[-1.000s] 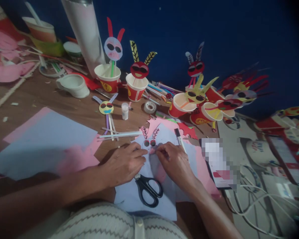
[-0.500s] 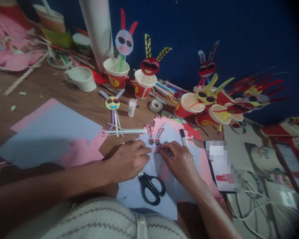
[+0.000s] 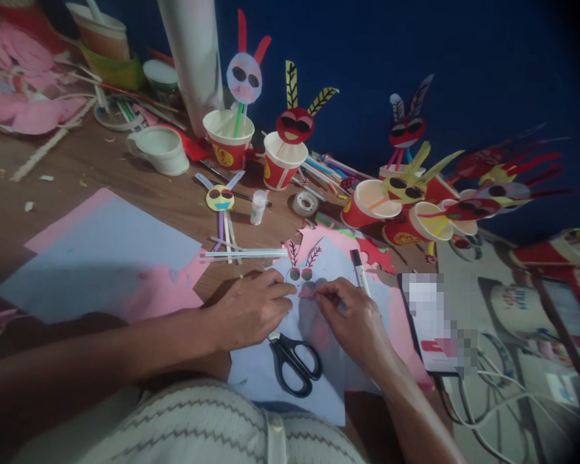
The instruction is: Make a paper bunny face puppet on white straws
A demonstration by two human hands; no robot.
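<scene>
A small paper face (image 3: 300, 276) with dark round eyes and two leaf-patterned antennae lies on a pale blue-white sheet (image 3: 290, 403). At its lower part sits a little pink paper piece (image 3: 307, 291). My left hand (image 3: 256, 308) is closed, its bent fingertips touching the face's left edge and steadying it. Just right of the pink piece, my right hand (image 3: 352, 316) is pinched; whatever is between its fingertips is too small to make out. Black-handled scissors (image 3: 297, 366) lie below, their blades partly under my left hand. Beside my right hand rests a marker (image 3: 360, 270).
Red paper cups (image 3: 229, 138) holding finished paper faces stand along the back. A yellow face (image 3: 220, 198), straws (image 3: 246, 253), a small bottle (image 3: 258, 207) and a tape roll (image 3: 304, 203) lie ahead. Paper sheets (image 3: 96, 251) are left; a phone (image 3: 428, 322) and cables (image 3: 488, 415) are right.
My right hand has drawn slightly right, away from the face, so the pink piece shows more clearly. My left hand stays nearly in place. The whole view has shifted slightly.
</scene>
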